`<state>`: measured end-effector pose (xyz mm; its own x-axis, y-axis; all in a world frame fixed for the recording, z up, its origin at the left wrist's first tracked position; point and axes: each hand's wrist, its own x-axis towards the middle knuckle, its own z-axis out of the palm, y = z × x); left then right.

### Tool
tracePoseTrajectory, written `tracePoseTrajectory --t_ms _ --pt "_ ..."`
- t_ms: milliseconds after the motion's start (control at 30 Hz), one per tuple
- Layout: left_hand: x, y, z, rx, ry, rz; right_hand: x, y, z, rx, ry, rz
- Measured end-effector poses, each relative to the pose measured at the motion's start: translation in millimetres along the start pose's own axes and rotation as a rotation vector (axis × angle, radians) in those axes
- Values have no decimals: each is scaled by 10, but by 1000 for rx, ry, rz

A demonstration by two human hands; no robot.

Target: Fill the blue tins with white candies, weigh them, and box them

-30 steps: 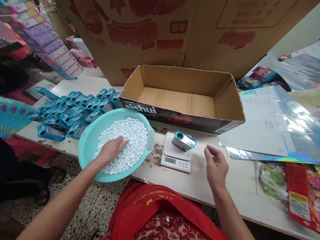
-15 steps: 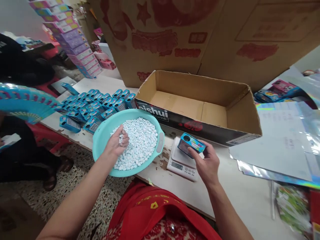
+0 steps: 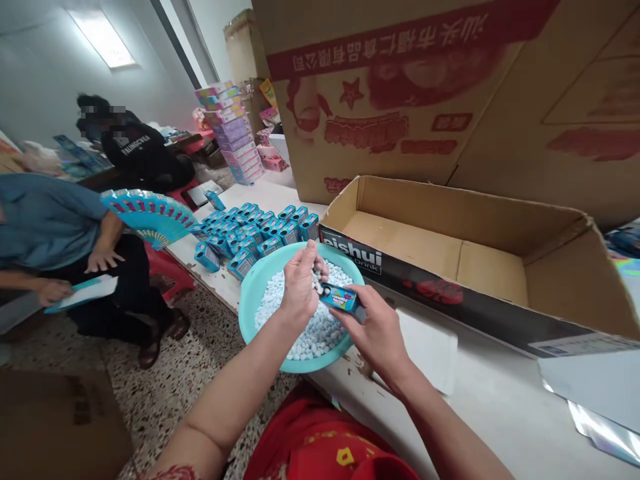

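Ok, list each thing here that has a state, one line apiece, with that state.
left hand: cupped around white tablets, raised above the bowl.
right hand: closed on the small blue tin.
small blue tin: held tilted over the bowl, beside the left hand.
teal bowl: partly filled with white tablets.
cardboard box: open on top, nothing visible inside.
scale: platform bare.
blue tins: lying clustered on the table.

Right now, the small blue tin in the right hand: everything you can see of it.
The small blue tin is a flat rectangular box, shiny like metal, with a colourful printed label on its broad face. The right hand holds it tilted over the teal basin of white candies. The left hand, cupping candies, is pressed to its upper end. Its opening is hidden; fill level cannot be told.
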<state>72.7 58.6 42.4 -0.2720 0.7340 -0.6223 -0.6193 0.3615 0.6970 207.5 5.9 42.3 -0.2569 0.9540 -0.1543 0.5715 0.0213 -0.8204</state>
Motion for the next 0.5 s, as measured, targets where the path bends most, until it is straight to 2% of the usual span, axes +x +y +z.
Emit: tracePoseTrajectory --t_ms 133,267,400,500 --pt "29 -35 -29 -1 13 10 12 -10 37 4 2 10" --pt "66 22 -42 -59 -43 -27 3 -2 -18 70 21 37" --pt "109 80 -195 -66 -34 -61 -166 95 -271 215 71 180" --pt "129 60 -385 -36 64 -207 -406 234 -540 230 183 304"
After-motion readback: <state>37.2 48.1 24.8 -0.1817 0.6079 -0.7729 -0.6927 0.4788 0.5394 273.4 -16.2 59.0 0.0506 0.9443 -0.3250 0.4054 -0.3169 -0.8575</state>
